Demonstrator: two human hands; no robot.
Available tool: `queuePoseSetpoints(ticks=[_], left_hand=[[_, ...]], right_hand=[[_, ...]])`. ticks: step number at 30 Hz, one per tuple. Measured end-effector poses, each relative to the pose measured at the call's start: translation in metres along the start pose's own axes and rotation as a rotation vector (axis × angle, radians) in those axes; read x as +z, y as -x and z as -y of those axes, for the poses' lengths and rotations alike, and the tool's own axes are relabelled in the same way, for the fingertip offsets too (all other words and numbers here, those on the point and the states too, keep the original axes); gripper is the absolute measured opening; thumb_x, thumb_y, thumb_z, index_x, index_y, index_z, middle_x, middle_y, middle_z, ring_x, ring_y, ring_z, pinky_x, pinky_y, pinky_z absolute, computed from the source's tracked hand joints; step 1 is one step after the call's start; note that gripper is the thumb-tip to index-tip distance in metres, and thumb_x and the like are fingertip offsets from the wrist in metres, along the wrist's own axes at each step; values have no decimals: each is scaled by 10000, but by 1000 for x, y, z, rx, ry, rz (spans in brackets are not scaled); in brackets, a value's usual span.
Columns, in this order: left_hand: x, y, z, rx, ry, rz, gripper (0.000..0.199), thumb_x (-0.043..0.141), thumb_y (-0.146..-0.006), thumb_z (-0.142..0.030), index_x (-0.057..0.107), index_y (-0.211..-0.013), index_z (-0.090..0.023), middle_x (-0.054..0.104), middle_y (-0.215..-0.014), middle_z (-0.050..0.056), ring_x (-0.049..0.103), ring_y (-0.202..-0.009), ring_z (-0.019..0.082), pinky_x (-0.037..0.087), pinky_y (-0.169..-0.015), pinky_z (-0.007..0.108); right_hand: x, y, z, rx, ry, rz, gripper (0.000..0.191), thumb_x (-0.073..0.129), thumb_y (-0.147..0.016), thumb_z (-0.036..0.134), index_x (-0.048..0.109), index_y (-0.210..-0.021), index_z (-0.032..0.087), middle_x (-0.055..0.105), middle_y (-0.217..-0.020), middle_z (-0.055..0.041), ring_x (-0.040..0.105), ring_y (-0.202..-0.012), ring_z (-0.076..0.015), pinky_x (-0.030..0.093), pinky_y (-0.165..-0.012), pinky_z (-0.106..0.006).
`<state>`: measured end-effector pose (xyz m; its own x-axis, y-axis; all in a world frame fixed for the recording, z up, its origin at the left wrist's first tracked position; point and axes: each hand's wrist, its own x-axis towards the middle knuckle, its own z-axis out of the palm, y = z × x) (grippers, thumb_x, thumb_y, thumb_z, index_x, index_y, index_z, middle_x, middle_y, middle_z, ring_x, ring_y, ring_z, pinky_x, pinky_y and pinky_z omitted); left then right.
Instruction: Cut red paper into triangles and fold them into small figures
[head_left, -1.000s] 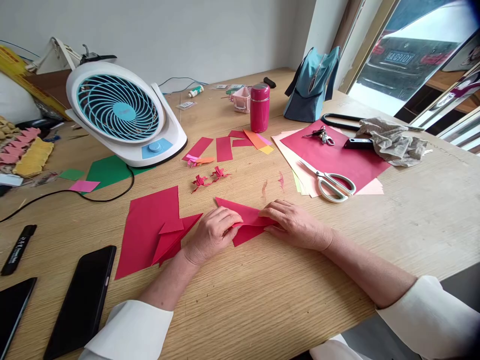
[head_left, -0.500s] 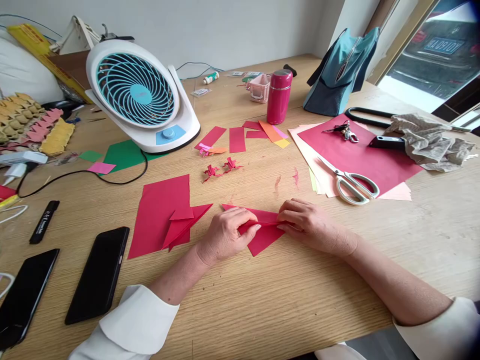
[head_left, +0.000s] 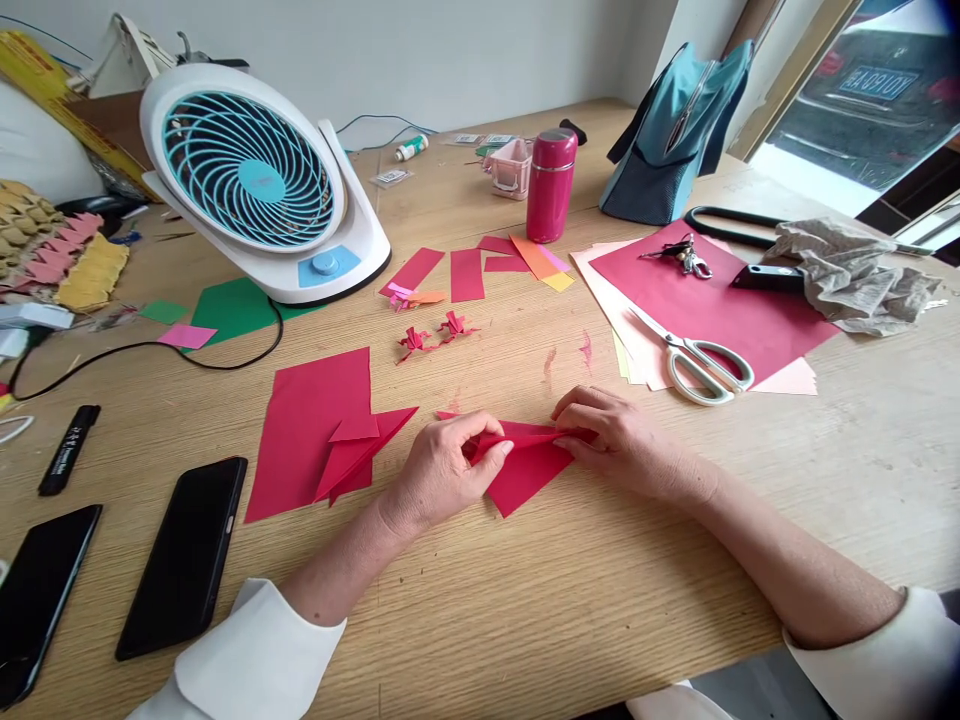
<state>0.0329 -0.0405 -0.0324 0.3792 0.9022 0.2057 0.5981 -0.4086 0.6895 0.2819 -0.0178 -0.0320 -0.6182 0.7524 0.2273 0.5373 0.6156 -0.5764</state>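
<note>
Between my two hands is a sheet of red paper (head_left: 529,478), partly folded, with a raised flap along its upper part. My left hand (head_left: 454,462) pinches the left end of that flap between thumb and fingers. At the other end, the fingers of my right hand (head_left: 619,440) are closed on the fold and hide part of it. A flat red sheet (head_left: 311,410) lies left of my left hand, with folded red pieces (head_left: 360,455) on top of it. Two small crumpled red paper shapes (head_left: 454,325) lie beyond my hands.
Scissors (head_left: 701,365) and keys (head_left: 690,258) rest on stacked paper at the right. A fan (head_left: 255,190) stands at the back left, a pink flask (head_left: 551,190) and a blue bag (head_left: 667,150) farther back. Two phones (head_left: 184,555) and a marker (head_left: 69,450) lie at the left.
The flap of the red paper stands slightly higher between my hands, and the fingers have shifted a little along it. The whole view has moved slightly.
</note>
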Motion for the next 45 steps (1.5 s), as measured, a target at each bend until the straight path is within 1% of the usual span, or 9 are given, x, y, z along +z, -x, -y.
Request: queuePoseSetpoints(ticks=[3, 8, 15, 20, 24, 31, 35, 40, 45], left_hand=[[0, 0, -2, -15, 27, -10, 75, 607, -891, -292, 609, -881, -217, 687, -788, -4, 615, -687, 130, 457, -646, 241], [-2, -1, -3, 10, -93, 7, 117, 604, -883, -244, 610, -772, -208, 625, -645, -35, 536, -561, 108, 396, -558, 243], [-3, 3, -13, 136, -253, 70, 87, 625, -887, -294, 670, -930, -233, 731, -880, 19, 665, -722, 169, 450, -606, 277], [0, 4, -14, 191, -364, 36, 188, 544, -944, -292, 649, -807, -216, 711, -733, 1, 636, -627, 150, 396, -552, 279], [-1, 1, -19, 141, -420, 32, 154, 547, -936, -287, 648, -840, -223, 717, -713, -13, 616, -580, 139, 336, -519, 277], [-7, -18, -37, -10, -585, 273, 216, 519, -950, -323, 630, -797, -217, 715, -702, 9, 635, -618, 178, 250, -532, 294], [-11, -32, -37, -79, -586, 335, 230, 528, -932, -306, 584, -725, -222, 680, -647, -1, 599, -574, 180, 222, -530, 307], [-11, -38, -25, -55, -487, 315, 182, 525, -931, -257, 565, -760, -208, 654, -792, 5, 604, -692, 172, 353, -600, 300], [-9, -39, -17, -56, -446, 313, 77, 547, -919, -228, 601, -965, -200, 630, -1016, 33, 634, -867, 199, 444, -698, 313]], right_hand=[[-1, 1, 2, 42, -34, -2, 80, 557, -933, 188, 636, -934, 196, 637, -983, -78, 615, -792, -176, 496, -672, -287], [-1, 2, -5, 4, -21, 37, 40, 606, -909, 184, 634, -886, 203, 621, -975, -69, 605, -834, -181, 493, -719, -298], [1, 3, -10, -49, 80, 64, 72, 613, -896, 162, 659, -847, 185, 579, -869, -68, 569, -791, -184, 465, -702, -302], [-3, 5, -8, 40, -4, 103, 81, 609, -910, 182, 683, -876, 182, 592, -864, -49, 568, -726, -145, 436, -649, -254], [-7, 3, -6, 129, -61, 135, 106, 611, -919, 222, 696, -874, 180, 596, -857, -36, 541, -678, -120, 410, -616, -237], [-3, 1, -6, 192, -94, 94, 122, 612, -907, 209, 670, -808, 171, 569, -798, -14, 525, -678, -111, 392, -624, -231], [3, 0, -8, 220, -61, 51, 162, 617, -906, 226, 635, -755, 171, 548, -765, 0, 502, -645, -100, 372, -604, -231], [9, -1, -8, 272, -29, -14, 175, 641, -896, 259, 594, -748, 179, 553, -757, 6, 513, -673, -110, 363, -607, -236], [11, -3, -3, 311, -29, -28, 84, 638, -884, 228, 610, -816, 187, 578, -789, -6, 523, -704, -128, 379, -633, -250]])
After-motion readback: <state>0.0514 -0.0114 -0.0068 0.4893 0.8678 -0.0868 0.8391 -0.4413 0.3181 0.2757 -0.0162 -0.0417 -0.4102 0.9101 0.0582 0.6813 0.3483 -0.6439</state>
